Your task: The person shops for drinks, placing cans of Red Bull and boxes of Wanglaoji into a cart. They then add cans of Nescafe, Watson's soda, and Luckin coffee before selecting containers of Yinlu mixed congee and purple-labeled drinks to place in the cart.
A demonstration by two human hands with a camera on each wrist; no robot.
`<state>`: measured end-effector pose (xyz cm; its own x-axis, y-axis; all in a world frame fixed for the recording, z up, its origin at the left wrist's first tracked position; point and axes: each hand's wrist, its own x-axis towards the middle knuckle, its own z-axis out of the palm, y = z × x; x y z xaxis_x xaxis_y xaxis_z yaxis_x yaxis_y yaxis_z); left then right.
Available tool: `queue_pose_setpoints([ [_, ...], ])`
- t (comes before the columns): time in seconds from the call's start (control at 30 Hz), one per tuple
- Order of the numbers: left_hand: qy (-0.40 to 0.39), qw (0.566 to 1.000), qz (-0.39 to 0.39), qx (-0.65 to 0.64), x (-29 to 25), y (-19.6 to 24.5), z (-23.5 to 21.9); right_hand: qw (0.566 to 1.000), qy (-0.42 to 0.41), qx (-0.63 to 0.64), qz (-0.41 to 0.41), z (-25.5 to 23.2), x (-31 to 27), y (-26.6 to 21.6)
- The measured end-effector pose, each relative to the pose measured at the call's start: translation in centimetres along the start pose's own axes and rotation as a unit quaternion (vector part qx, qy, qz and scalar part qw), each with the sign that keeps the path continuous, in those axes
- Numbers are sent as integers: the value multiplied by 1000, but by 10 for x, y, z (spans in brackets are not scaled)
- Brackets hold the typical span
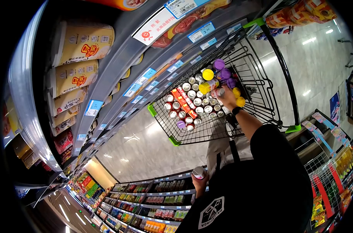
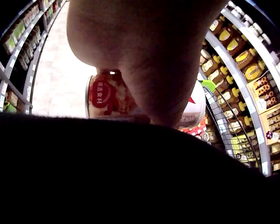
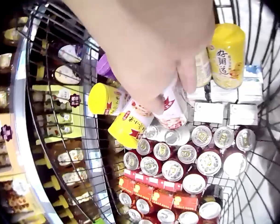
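Note:
My right hand [image 1: 227, 97] reaches down into the shopping cart [image 1: 213, 134] and grips a white can with red print [image 3: 171, 107]. Beside that can in the right wrist view lean yellow-lidded cans [image 3: 126, 130], and another yellow can [image 3: 226, 56] stands upright past the fingers. Below the hand, rows of silver-topped drink cans [image 3: 172, 170] stand around a red strip of packs [image 3: 161, 198]. Outside the cart, close to my body, my left hand [image 1: 200, 185] holds a can with a pale lid [image 1: 199, 172]. The left wrist view shows this can's red label [image 2: 102, 93], partly covered by the hand.
Purple-lidded cans [image 1: 223, 73] lie at the cart's far side. A long shelf [image 1: 118, 70] with price tags and tubs [image 1: 83, 42] runs along the cart. Bottled drinks fill another shelf [image 1: 157, 200], and tiled floor [image 1: 137, 151] lies between.

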<state>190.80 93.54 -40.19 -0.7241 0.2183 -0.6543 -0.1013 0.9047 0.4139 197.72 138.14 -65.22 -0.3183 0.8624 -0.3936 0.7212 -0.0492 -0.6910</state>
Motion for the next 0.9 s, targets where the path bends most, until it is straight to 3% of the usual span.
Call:
queue_pose_setpoints([
  [0.13,-15,998,-27,-60,-4,20,-1,996,-44,-65,41,-23,-4,-41],
  [0.33,-14,999,-14,-38,3,-2,0,980,-107,-141,90,-23,2,-55],
  [0.4,-10,999,-15,-32,4,-8,-1,974,13,-214,-77,-18,-3,-64],
  [0.47,-4,1000,-19,-22,5,-13,-1,966,-33,-225,-119,-2,4,-66],
  [0.53,-2,1000,-20,-4,6,-15,-3,932,-21,-206,-297,14,15,-69],
  [0.6,-1,1000,-20,14,7,-18,-3,911,-64,-299,-277,25,28,-85],
  [0.67,-11,1000,-21,-3,8,-26,-3,921,-152,-315,-174,33,42,-98],
  [0.8,-13,999,-39,10,8,-35,-6,895,-127,-381,-196,44,59,-94],
  [0.9,-19,998,-16,-54,7,-40,-6,935,-36,-258,-240,17,41,-91],
])
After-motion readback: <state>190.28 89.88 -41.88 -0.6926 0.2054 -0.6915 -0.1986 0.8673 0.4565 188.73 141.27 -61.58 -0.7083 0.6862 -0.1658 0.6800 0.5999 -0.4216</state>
